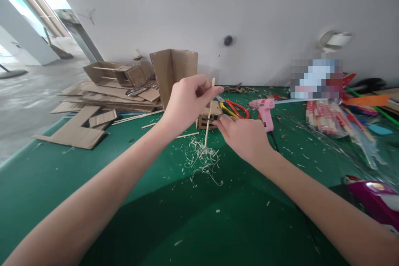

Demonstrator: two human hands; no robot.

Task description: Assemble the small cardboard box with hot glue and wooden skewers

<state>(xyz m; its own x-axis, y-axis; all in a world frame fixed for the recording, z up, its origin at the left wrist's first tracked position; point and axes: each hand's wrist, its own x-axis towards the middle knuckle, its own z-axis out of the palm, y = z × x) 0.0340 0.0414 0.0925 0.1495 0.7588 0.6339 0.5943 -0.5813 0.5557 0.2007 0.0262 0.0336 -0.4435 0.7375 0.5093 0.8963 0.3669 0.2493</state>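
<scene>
My left hand [190, 99] pinches the upper part of a thin, pale wooden stick [207, 131], which stands nearly upright. The stick's lower end reaches a pile of curled wood shavings [204, 156] on the green table. To the right of the stick, my right hand [241, 135] is closed, its thumb and fingertips together near the stick's middle; something small and dark shows at those fingertips, too small to make out. Behind the stick and between the hands sits a small cardboard box [215, 110] with cut openings.
Orange-handled scissors [241, 110] and a pink glue gun [265, 114] lie behind my right hand. Stacked cardboard [93, 91] and an upright folded cardboard piece [170, 68] stand at the back left. Packaged sticks [324, 118] and a purple object [370, 199] are at the right.
</scene>
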